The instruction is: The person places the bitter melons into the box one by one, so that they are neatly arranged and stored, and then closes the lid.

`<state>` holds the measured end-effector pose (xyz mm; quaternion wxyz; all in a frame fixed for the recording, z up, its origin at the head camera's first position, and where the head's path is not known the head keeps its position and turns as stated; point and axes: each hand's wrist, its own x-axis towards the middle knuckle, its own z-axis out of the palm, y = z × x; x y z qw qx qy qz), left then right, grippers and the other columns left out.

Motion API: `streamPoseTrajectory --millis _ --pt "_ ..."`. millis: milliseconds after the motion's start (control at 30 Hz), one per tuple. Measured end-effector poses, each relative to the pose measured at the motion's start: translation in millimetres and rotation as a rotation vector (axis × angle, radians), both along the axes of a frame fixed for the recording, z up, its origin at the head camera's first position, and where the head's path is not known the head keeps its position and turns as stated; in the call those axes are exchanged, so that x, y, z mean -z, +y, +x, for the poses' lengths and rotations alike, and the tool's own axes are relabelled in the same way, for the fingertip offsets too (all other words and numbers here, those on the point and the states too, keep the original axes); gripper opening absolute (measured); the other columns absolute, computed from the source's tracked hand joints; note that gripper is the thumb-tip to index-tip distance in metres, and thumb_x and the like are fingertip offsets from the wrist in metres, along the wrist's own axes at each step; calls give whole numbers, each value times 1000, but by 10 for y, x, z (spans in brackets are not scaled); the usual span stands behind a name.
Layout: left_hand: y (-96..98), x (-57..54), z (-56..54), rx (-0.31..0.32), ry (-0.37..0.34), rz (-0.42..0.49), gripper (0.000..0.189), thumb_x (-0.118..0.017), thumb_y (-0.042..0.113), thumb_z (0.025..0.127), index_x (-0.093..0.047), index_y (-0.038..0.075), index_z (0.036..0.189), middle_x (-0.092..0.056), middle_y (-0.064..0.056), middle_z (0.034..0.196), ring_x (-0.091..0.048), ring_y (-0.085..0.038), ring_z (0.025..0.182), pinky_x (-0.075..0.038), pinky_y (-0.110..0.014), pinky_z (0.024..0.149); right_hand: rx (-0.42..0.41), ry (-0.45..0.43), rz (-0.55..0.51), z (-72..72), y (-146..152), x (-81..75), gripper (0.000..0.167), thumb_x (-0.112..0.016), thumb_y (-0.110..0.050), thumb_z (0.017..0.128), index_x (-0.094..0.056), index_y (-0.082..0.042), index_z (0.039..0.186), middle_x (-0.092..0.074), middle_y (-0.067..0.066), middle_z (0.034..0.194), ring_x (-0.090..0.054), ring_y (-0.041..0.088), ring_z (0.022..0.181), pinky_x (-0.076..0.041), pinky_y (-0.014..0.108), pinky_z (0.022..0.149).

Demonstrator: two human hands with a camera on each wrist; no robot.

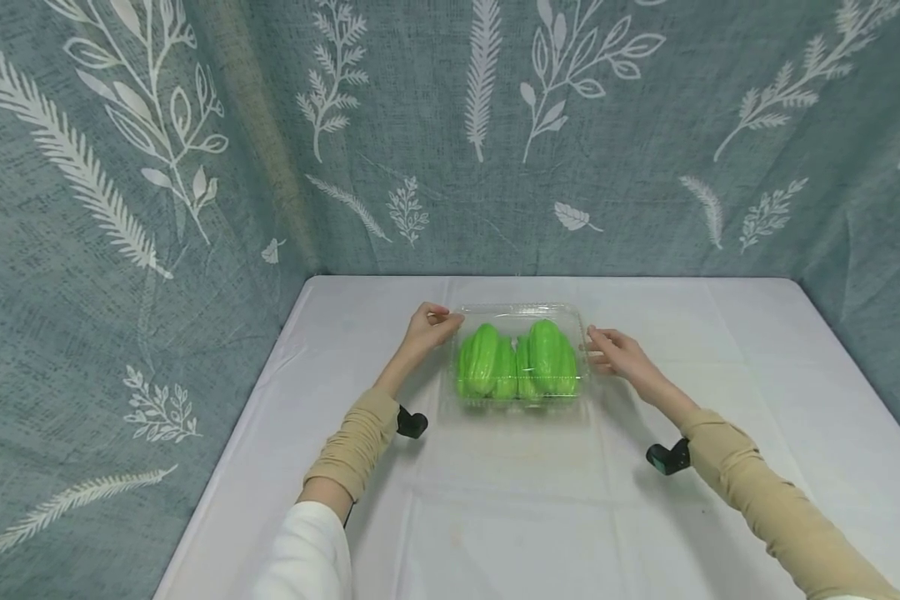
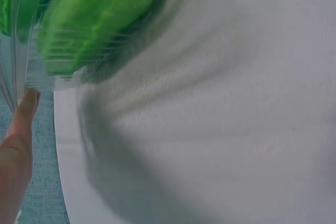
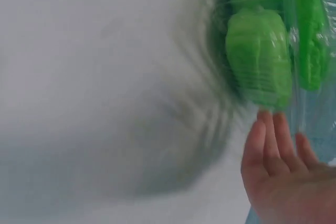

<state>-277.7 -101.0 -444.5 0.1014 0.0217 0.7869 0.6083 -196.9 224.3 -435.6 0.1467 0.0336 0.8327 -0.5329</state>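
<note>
A clear plastic clamshell box (image 1: 521, 311) holds several bright green, ribbed, oblong pieces (image 1: 545, 358) that look like fruit or vegetables; their exact kind is unclear. At its far left corner, my left hand (image 1: 429, 329) pinches the rim between thumb and a bent finger. The left wrist view shows one fingertip (image 2: 31, 98) against the rim and hides the other fingers. Along the box's right side, my right hand (image 1: 621, 354) has its fingers stretched out. In the right wrist view, those fingertips (image 3: 266, 121) reach the box's end wall, fairly straight and slightly spread.
The box is over a white-covered table (image 1: 510, 500), towards its far edge. Behind and at both sides hangs a blue-green curtain (image 1: 420, 125) with white leaf prints. A black wrist camera (image 1: 412, 423) is strapped to the left arm and another camera (image 1: 667, 457) to the right.
</note>
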Motion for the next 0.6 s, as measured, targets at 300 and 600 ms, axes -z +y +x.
streamPoseTrajectory --millis 300,600 --pt "121 22 0 -117 24 84 29 -64 17 89 -50 -2 106 -59 -4 89 -55 -4 71 -48 -16 65 -368 -235 -14 166 352 -58 55 -43 -30 95 -46 8 134 -50 25 137 -63 23 110 -50 36 98" --pt "148 -45 36 -65 -30 86 47 -58 25 94 -44 -2 129 -57 -18 120 -60 -21 103 -50 -28 85 -450 -217 -53 267 278 6 42 -52 -25 95 -62 11 114 -70 16 107 -68 15 99 -55 31 91"
